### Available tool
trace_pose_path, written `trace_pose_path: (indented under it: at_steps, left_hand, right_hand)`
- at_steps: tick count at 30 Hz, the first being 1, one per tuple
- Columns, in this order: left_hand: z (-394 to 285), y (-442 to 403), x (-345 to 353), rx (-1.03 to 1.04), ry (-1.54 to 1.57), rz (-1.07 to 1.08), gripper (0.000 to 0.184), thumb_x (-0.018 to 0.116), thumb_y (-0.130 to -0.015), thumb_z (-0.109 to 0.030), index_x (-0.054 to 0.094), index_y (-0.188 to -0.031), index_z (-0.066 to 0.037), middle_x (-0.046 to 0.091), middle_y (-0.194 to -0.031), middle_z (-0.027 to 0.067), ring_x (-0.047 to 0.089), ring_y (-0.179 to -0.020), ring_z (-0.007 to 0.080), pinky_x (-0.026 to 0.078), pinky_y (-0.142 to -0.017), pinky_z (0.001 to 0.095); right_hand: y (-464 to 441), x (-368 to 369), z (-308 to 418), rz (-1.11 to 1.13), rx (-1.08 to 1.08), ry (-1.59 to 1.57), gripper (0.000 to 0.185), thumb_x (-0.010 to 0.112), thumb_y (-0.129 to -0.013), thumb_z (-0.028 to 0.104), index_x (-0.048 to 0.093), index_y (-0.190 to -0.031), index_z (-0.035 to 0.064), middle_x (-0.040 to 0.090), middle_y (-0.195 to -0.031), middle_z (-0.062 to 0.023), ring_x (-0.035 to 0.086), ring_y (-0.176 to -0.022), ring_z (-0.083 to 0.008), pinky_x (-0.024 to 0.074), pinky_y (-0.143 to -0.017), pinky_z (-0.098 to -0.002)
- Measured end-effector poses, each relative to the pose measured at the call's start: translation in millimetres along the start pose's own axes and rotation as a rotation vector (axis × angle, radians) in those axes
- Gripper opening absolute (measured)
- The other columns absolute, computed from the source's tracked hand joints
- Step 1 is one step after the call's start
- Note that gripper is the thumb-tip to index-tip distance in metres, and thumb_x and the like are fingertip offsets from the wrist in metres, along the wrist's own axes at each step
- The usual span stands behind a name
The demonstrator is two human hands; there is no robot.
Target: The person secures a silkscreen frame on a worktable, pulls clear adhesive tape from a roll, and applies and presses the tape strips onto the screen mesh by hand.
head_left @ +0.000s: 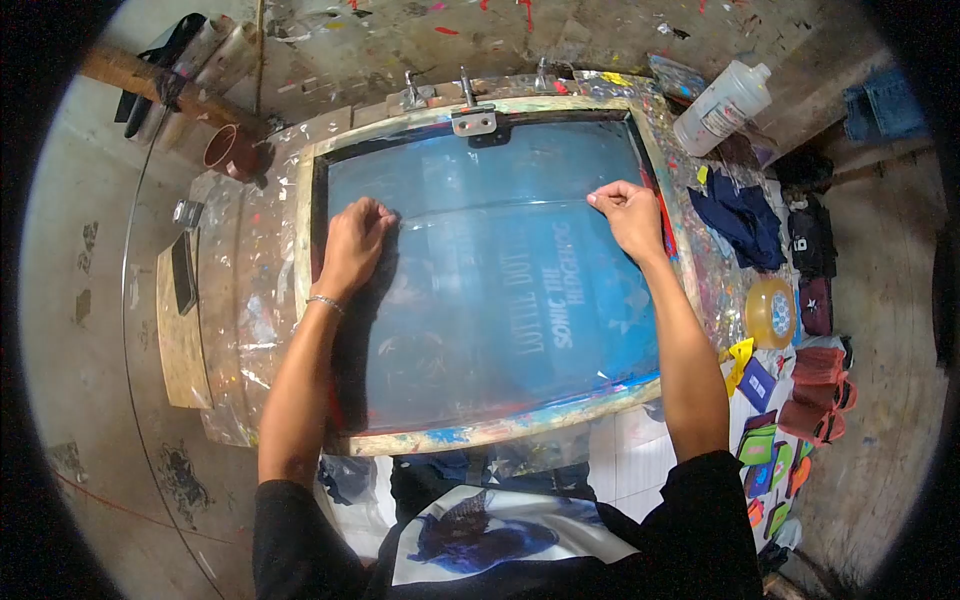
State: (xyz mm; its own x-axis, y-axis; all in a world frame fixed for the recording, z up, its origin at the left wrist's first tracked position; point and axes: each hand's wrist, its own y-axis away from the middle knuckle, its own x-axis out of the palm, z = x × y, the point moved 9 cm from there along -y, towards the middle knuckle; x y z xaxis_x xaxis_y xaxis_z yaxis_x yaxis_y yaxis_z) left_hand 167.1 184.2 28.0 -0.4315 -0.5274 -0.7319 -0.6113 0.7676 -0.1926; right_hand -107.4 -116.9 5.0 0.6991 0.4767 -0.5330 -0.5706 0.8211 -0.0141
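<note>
A wooden-framed blue mesh screen (430,320) lies under both arms, with faint pale lettering on its right half. Over its upper left part, my left hand (357,240) is closed in a pinch. My right hand (628,212) pinches too, above the upper right part. Between the fingertips of both hands runs a thin clear strip (490,206), pulled nearly straight across the mesh. Whether it touches the mesh I cannot tell. A metal hinge clamp (474,121) grips the frame's far edge.
A white bottle (722,108) stands at the back right, near dark blue cloth (740,215) and a yellowish tape roll (771,312). Small colourful pieces (765,460) lie lower right. At the left are a brown cup (232,152) and a wooden-edged squeegee (180,325).
</note>
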Motion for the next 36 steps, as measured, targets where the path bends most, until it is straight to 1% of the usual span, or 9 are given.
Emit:
trace_pose_path:
  at_steps: [1, 2, 7, 11, 13, 22, 29, 32, 36]
  left_hand:
    - [1, 1, 2, 0.006, -0.031, 0.008, 0.012, 0.067, -0.091, -0.008, 0.060, -0.089, 0.002, 0.066, -0.075, 0.0153, 0.062, -0.067, 0.0183, 0.048, -0.065, 0.0305]
    - [3, 1, 3, 0.006, -0.031, 0.010, 0.012, 0.067, -0.091, -0.008, 0.060, -0.089, 0.002, 0.066, -0.075, 0.0153, 0.062, -0.067, 0.0183, 0.048, -0.065, 0.0305]
    - [-9, 7, 0, 0.108, -0.056, -0.055, 0.010, 0.068, -0.088, -0.008, 0.061, -0.087, 0.000, 0.063, -0.079, 0.0155, 0.059, -0.076, 0.0296, 0.048, -0.072, 0.0375]
    - [-9, 8, 6, 0.158, -0.081, -0.059, 0.010, 0.067, -0.086, -0.008, 0.060, -0.086, -0.001, 0.060, -0.082, 0.0148, 0.054, -0.081, 0.0333, 0.045, -0.074, 0.0402]
    - [-13, 9, 5, 0.182, -0.101, -0.104, 0.009, 0.065, -0.085, -0.007, 0.059, -0.084, -0.001, 0.058, -0.085, 0.0158, 0.051, -0.083, 0.0348, 0.042, -0.076, 0.0428]
    - [-5, 6, 8, 0.140, -0.142, -0.054, 0.013, 0.068, -0.086, -0.012, 0.059, -0.086, -0.002, 0.056, -0.084, 0.0129, 0.054, -0.085, 0.0311, 0.044, -0.076, 0.0386]
    - [-3, 1, 6, 0.068, -0.124, -0.075, 0.011, 0.071, -0.080, -0.012, 0.064, -0.085, -0.005, 0.057, -0.085, 0.0129, 0.056, -0.087, 0.0316, 0.045, -0.077, 0.0417]
    - [4, 1, 6, 0.015, -0.137, -0.085, 0.013, 0.072, -0.080, -0.016, 0.065, -0.084, -0.006, 0.057, -0.085, 0.0125, 0.057, -0.087, 0.0309, 0.045, -0.077, 0.0420]
    - [6, 2, 5, 0.006, -0.093, -0.085, 0.015, 0.073, -0.080, -0.019, 0.066, -0.084, -0.007, 0.058, -0.086, 0.0123, 0.057, -0.088, 0.0303, 0.045, -0.077, 0.0422]
  right_hand:
    - [1, 0, 0, 0.000, -0.006, 0.007, 0.017, 0.079, -0.080, 0.015, 0.072, -0.083, -0.0003, 0.071, -0.072, -0.0080, 0.063, -0.064, -0.0114, 0.0485, -0.061, -0.0292]
    - [1, 1, 0, 0.000, -0.004, 0.006, 0.017, 0.079, -0.080, 0.015, 0.072, -0.083, -0.0003, 0.071, -0.072, -0.0080, 0.063, -0.064, -0.0114, 0.0485, -0.061, -0.0292]
    - [9, -2, 13, -0.054, -0.054, 0.106, 0.017, 0.079, -0.079, 0.014, 0.072, -0.082, -0.0007, 0.070, -0.069, -0.0112, 0.063, -0.061, -0.0147, 0.0484, -0.060, -0.0303]
    - [17, -1, 17, -0.056, -0.029, 0.156, 0.017, 0.080, -0.077, 0.014, 0.071, -0.080, 0.0006, 0.068, -0.070, -0.0114, 0.063, -0.063, -0.0179, 0.0484, -0.061, -0.0329]
    - [21, -6, 32, -0.148, -0.258, 0.215, 0.017, 0.080, -0.076, 0.015, 0.070, -0.078, 0.0018, 0.064, -0.075, -0.0114, 0.060, -0.068, -0.0222, 0.0481, -0.065, -0.0358]
    - [18, -4, 28, -0.109, -0.161, 0.255, 0.017, 0.080, -0.076, 0.016, 0.069, -0.078, 0.0032, 0.061, -0.085, -0.0126, 0.060, -0.078, -0.0267, 0.0483, -0.071, -0.0377]
    - [16, -1, 27, -0.114, -0.195, 0.290, 0.017, 0.079, -0.076, 0.017, 0.068, -0.077, 0.0044, 0.063, -0.089, -0.0141, 0.063, -0.085, -0.0311, 0.0495, -0.076, -0.0397]
    - [16, -1, 27, -0.113, -0.201, 0.306, 0.021, 0.078, -0.077, 0.018, 0.066, -0.081, 0.0022, 0.063, -0.088, -0.0142, 0.063, -0.083, -0.0320, 0.0498, -0.076, -0.0410]
    - [26, -5, 44, -0.188, -0.250, 0.375, 0.020, 0.074, -0.080, 0.016, 0.063, -0.089, 0.0014, 0.062, -0.094, -0.0139, 0.060, -0.095, -0.0332, 0.0481, -0.082, -0.0420]
